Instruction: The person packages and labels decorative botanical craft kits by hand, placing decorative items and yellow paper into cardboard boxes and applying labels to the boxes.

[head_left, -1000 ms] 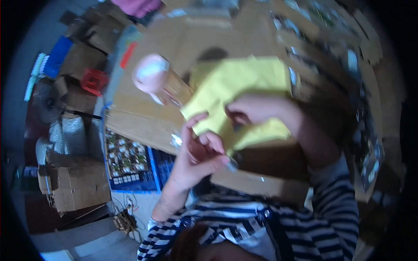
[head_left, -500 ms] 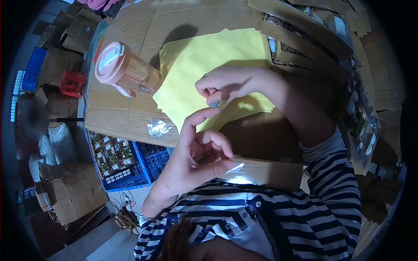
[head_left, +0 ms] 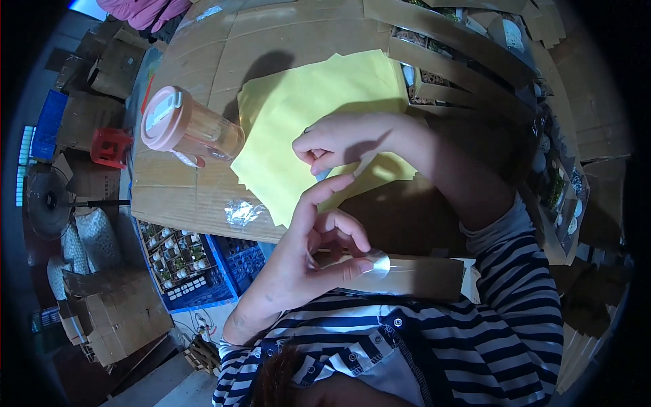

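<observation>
My right hand (head_left: 336, 142) hovers over a stack of yellow paper sheets (head_left: 278, 122), its fingers curled and pinched on a small grey-blue piece (head_left: 323, 174) that I cannot name. Below it is my left hand (head_left: 308, 254), its fingers apart. Its index finger reaches up near the right hand, and the other fingers are loosely bent. The left thumb touches a shiny, clear round piece (head_left: 380, 265) at the edge of a brown cardboard box (head_left: 424, 278) close to my body. My right forearm hides part of the box and table.
A pink-lidded clear cup (head_left: 196, 129) stands left of the paper on the cardboard-covered table (head_left: 169, 186). Crumpled clear plastic (head_left: 243, 214) lies near its front edge. Blue crates (head_left: 203, 271) of small items sit below left; open cardboard boxes (head_left: 468, 74) of goods fill the right.
The whole view has shifted slightly, moving the cup lower and the paper leftward. The shiny piece by my left thumb now shows a rounded outline. Both hands keep nearly the same pose.
</observation>
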Demonstrator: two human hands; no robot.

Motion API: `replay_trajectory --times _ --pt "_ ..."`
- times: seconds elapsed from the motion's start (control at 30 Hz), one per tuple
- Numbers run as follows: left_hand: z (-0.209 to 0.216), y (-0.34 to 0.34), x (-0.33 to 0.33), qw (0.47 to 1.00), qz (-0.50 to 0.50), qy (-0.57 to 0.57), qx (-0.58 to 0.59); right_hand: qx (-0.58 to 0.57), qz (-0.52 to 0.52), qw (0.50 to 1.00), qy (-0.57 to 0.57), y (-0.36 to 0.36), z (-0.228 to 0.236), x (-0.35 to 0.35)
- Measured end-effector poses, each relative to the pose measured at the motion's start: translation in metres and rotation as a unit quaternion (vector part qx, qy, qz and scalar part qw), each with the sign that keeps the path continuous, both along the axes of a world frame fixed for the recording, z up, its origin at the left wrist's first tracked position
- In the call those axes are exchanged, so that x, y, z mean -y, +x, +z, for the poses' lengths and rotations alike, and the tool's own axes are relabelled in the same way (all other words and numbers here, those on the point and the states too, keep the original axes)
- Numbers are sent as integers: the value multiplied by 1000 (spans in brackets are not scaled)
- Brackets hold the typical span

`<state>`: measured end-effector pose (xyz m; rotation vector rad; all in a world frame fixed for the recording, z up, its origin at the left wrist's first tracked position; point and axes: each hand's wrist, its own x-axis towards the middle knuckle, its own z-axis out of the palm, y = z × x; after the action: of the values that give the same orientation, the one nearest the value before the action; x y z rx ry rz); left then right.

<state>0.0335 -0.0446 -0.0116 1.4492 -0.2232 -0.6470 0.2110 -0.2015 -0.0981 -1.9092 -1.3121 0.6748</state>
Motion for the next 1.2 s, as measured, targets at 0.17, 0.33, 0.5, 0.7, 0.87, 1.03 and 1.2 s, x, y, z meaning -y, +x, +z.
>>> replay_trajectory --times 0.17,0.33,0.5,0.7,0.87,1.03,1.2 --pt "-2 0 -1 996 -42 50 57 -2 -1 1000 -8 -3 8 2" --pt "-9 -9 -4 978 -54 86 182 6 -3 1000 11 -2 7 3" --pt "1 -8 -6 877 -26 270 396 -1 1 1000 -1 -1 7 5" --pt "-14 -24 -26 896 -85 236 366 25 0 1000 -8 -8 17 1" --pt "-28 -27 -26 877 -62 231 417 30 -14 999 -5 -7 10 3" --pt "-30 -21 -22 856 -68 189 476 26 -10 1000 -11 -6 12 0" --pt "-11 -6 -14 856 -131 221 448 19 -14 1000 -20 -2 15 2"
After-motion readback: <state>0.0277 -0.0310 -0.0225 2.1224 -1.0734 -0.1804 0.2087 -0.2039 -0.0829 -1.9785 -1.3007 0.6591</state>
